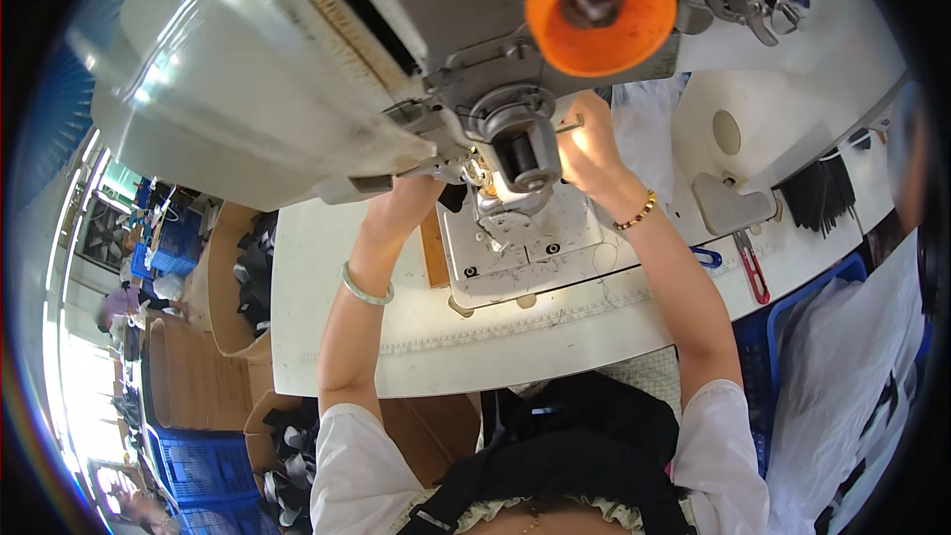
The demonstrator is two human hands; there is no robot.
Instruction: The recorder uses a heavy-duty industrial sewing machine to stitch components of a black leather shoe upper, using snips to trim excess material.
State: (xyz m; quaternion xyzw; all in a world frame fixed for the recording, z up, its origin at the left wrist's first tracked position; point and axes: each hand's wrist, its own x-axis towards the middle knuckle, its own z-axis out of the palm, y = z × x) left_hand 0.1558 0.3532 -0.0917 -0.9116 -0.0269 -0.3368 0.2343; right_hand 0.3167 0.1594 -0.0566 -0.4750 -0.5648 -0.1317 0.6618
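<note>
A sewing machine (pixel 555 30) with an orange cone-shaped cup (pixel 600 10) on its front takes up the upper middle. Below its head are the needle area and the metal bed plate (pixel 515 263). My left hand (pixel 414 200) reaches in at the left of the needle area. The machine hides its fingers, and a small black piece (pixel 453 196) shows beside it. Under a bright light, my right hand (pixel 591 151) is bent inward to the right of the needle area. Its fingertips are out of sight behind the machine, so what it holds cannot be made out.
Red-handled snips (pixel 751 272) and a blue-handled tool (pixel 705 257) lie right on the white table (pixel 416 342). Black strips (pixel 820 196) lie beyond them. A blue crate (pixel 773 337) with clear plastic stands at the right. Cardboard boxes (pixel 198 376) and blue crates (pixel 203 466) stand left.
</note>
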